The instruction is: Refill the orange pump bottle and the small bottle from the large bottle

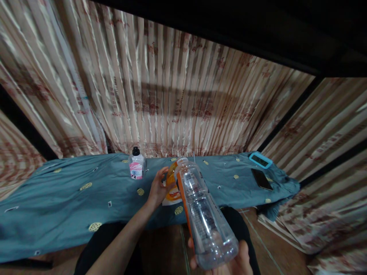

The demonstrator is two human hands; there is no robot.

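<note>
A clear bottle (200,210) is held by its base in the right hand (229,263), fingers closed under and around it, and is tilted forward with its uncapped neck pointing away over the edge of the desk (57,206). The orange label (174,183) is gripped near the neck by the left hand (157,189), fingers pinched on it, and appears partly peeled away from the bottle. The desk is covered by a blue cloth, on which a small bottle (136,165) with a black cap stands just beyond the left hand, while a phone (261,178) and a blue-cased device (260,159) lie well apart at the right end. The bottle looks empty, though this cannot be told for certain. A slip is judged the main risk: the bottle is held only at its base, so a sharp tug on the label could twist it free. The label could also tear and leave a strip behind, and the small bottle could be knocked over if the left hand jerks forward.
</note>
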